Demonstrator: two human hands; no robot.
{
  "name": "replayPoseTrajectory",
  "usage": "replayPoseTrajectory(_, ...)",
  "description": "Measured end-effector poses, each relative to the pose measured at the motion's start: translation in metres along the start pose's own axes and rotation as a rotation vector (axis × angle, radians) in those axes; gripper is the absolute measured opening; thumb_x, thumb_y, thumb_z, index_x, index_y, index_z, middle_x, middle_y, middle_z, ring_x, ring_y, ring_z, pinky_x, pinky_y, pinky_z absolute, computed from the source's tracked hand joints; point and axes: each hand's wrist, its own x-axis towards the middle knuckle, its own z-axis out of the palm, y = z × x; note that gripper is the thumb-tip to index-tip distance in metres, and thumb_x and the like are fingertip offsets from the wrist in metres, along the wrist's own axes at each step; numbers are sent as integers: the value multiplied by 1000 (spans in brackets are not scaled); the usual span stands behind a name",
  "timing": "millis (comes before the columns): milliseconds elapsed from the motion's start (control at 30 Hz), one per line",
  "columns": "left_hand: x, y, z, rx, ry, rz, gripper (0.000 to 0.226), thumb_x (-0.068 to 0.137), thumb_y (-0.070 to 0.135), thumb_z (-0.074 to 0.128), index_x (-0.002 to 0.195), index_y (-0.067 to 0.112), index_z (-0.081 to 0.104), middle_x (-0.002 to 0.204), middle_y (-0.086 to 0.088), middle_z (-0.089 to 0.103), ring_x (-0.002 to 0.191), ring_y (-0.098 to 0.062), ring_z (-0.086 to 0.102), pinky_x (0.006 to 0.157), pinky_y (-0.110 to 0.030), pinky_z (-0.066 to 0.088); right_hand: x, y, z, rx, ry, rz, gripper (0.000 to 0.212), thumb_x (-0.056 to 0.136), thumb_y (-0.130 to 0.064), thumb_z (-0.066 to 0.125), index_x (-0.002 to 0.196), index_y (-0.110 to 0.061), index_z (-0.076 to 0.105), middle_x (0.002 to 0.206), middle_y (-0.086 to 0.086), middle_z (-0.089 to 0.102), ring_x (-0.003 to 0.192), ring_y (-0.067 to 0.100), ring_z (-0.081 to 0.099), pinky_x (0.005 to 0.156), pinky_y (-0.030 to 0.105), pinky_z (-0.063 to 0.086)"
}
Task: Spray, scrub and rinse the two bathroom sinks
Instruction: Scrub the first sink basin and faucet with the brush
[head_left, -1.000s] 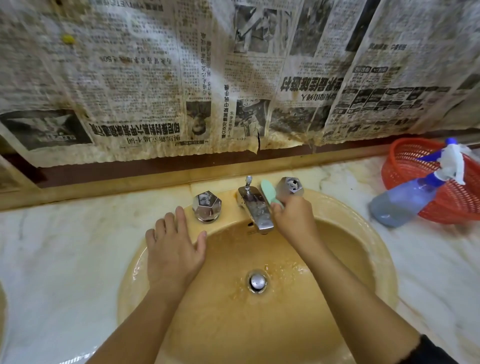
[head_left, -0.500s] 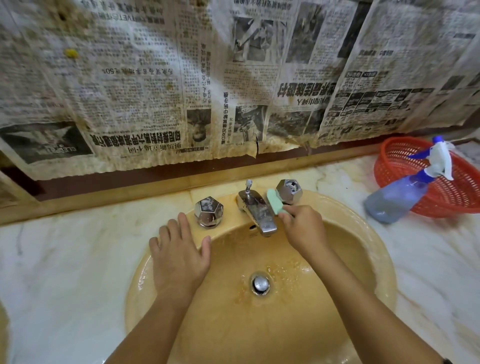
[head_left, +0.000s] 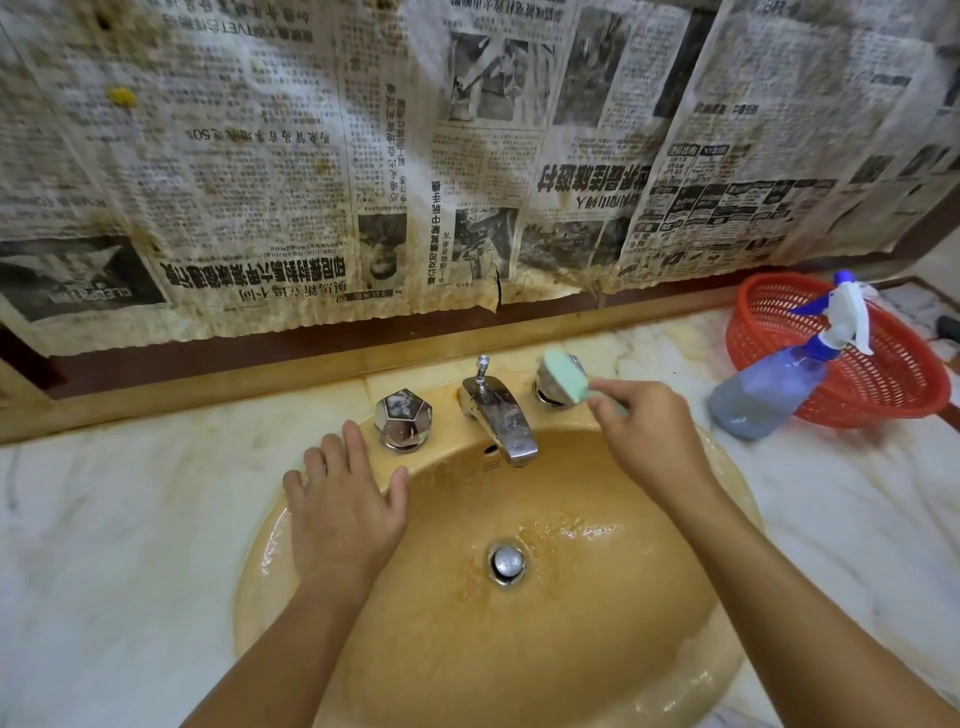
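My right hand (head_left: 649, 431) pinches the green sponge (head_left: 565, 376) against the right tap knob (head_left: 556, 387) behind the yellow sink (head_left: 467, 649), my left hand (head_left: 345, 506) lies flat and relaxed on the rim, and the spray bottle (head_left: 779, 384) leans on the red basket (head_left: 883, 379) on the counter (head_left: 104, 519).
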Motion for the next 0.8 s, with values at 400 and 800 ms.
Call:
replayPoseTrajectory(400,0,-1,2,-23,16,4,78,91,57,21,145,4,37,120,-14,52,107,-33,48,88,-48,37,54,1,-26,-316,-186,-17,24,86,-19,54,80,-21,77,72,3,68,71,29,61,55,31,43)
replayPoseTrajectory(800,0,2,1,-6,29,-3,77,92,57,26,145,3,40,122,-15,54,108,-35,51,88,-51,40,66,10,-30,-329,-286,-186,22,84,-20,56,78,-23,77,74,6,69,74,29,61,64,39,55)
